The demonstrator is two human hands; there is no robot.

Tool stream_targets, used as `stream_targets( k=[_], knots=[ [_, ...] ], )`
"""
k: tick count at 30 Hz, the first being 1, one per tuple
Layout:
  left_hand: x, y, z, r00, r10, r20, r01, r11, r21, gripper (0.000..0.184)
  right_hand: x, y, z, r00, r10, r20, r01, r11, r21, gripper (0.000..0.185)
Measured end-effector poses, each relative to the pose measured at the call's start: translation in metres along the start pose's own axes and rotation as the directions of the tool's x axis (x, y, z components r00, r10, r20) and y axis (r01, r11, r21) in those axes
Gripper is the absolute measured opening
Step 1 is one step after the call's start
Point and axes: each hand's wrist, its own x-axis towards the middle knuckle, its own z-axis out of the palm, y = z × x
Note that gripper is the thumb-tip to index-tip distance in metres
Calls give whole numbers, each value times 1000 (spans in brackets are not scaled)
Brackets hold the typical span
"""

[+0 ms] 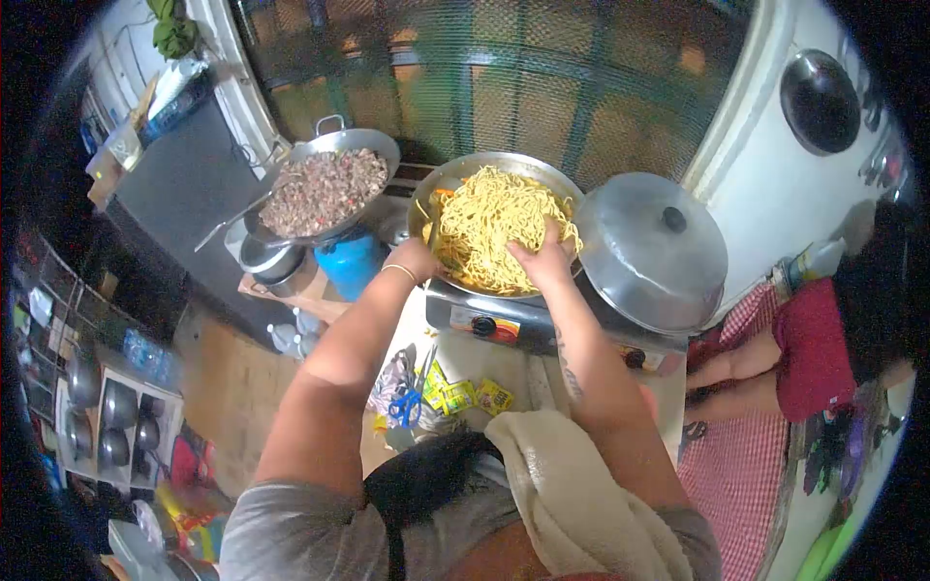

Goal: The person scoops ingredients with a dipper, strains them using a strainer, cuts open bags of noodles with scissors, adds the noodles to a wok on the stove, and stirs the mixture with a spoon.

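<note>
A wide metal pan (463, 180) heaped with yellow noodles (494, 218) sits on the gas stove (455, 315); orange bits show along the noodles' left edge. My right hand (545, 259) touches the noodles at the pan's near right, its thumb and a finger spread apart. At the pan's left rim, my left hand (415, 259), with a band on the wrist, is closed. Its fingers are partly hidden, and whatever they grip is unclear. Beside the pan on the right leans a large domed lid (649, 247) with a black knob.
Left of the stove, a wok (385, 145) holds chopped meat (325, 192), above a blue container (349, 266). Blue-handled scissors (405, 407) and yellow packets (450, 392) lie near my body. A towel (572, 484) hangs before me. Another person's legs (731, 373) are at right.
</note>
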Motion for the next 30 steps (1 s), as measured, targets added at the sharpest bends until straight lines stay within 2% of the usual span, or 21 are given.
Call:
stream_targets(
  k=[1, 2, 3, 6, 9, 12, 15, 17, 18, 19, 20, 22, 23, 25, 27, 28, 29, 30],
  knots=[
    [-15, 15, -13, 997, -75, -29, 77, 994, 76, 36, 0, -11, 3, 999, 44, 29, -43, 998, -35, 104],
    [-20, 18, -16, 997, -38, -63, 49, 981, 186, 30, 6, -10, 6, 999, 16, 42, -15, 1000, -24, 104],
    [-20, 14, -16, 998, 7, -58, 6, 975, 223, 28, 13, -8, 12, 999, 2, 38, 1, 997, -71, 106],
    [-18, 12, -22, 991, 129, -35, -112, 944, 310, 23, 30, 5, 18, 996, -54, 69, 57, 998, -36, 107],
    [-7, 9, -19, 972, 229, 54, -229, 867, 442, 19, 42, 16, 27, 994, -83, 76, 89, 994, -70, 108],
    [1, 10, -19, 837, 385, 389, -546, 526, 652, 15, 43, 22, 25, 991, -52, 120, 61, 995, -75, 108],
    [-5, 13, -27, 755, 514, 406, -651, 518, 555, 19, 53, 40, 26, 982, -71, 177, 73, 997, -9, 108],
    [9, -8, -1, 888, 387, 249, -455, 817, 355, 16, 59, 40, 23, 976, -44, 213, 70, 991, -116, 101],
    [16, -19, 12, 935, 314, 165, -345, 913, 217, 15, 62, 33, 14, 967, -29, 253, 73, 983, -167, 96],
    [9, -16, 9, 938, 309, 158, -341, 905, 253, 15, 61, 23, 1, 956, -14, 293, 81, 973, -217, 92],
    [2, -11, 6, 941, 303, 152, -336, 897, 289, 15, 52, -2, -23, 954, -25, 297, 136, 923, -359, 70],
    [-10, -5, 0, 875, 451, 175, -474, 727, 497, 16, 61, -14, -58, 933, 0, 361, 165, 890, -425, 60],
    [-24, 11, -10, 915, 381, 135, -400, 809, 430, 15, 66, -16, -71, 919, 14, 394, 183, 871, -457, 55],
    [-53, 37, -29, 962, 273, -6, -261, 925, 278, 15, 71, -10, -104, 986, -142, 89, 167, 867, -469, 34],
    [-50, 29, -20, 970, 241, -32, -227, 945, 235, 16, 114, 35, -120, 907, -410, 96, 396, 753, -526, 26],
    [-49, 26, -17, 974, 222, -45, -207, 955, 214, 17, 102, 20, -133, 937, -294, 187, 337, 901, -274, 26],
    [-49, 25, -14, 976, 215, -40, -202, 955, 219, 18, 90, 5, -154, 933, -197, 302, 212, 977, -14, 26],
    [-49, 25, -12, 977, 210, -36, -197, 955, 223, 18, 81, -7, -166, 894, -131, 430, 34, 974, 225, 26]
  ],
)
